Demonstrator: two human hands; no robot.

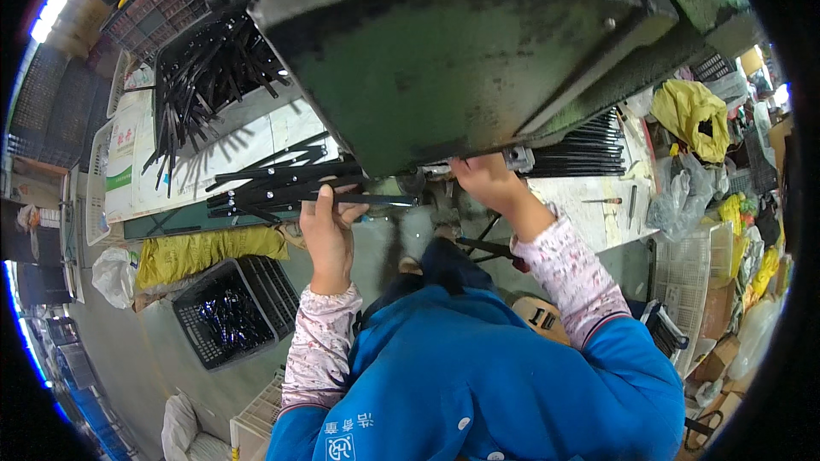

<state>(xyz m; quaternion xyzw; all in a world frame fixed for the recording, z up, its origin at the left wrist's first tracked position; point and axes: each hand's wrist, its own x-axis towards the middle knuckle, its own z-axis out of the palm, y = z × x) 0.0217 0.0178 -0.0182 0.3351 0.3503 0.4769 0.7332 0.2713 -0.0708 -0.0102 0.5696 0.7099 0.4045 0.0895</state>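
Note:
My left hand is closed on a slim black bar, thumb on top, the bar lying roughly level and pointing right below the machine's edge. Just behind that hand, more black bars with small shiny spots lie in a loose pile on the left table. My right hand reaches up to the lower edge of the big green machine. Its fingers look curled together beside a metal fitting; the machine hides the tips and whatever they may hold.
Dark bars stand in a crate at the far left. Straight black bars lie stacked on the right table, near a screwdriver. A black crate of glossy parts sits on the floor at left. Plastic bags crowd the right.

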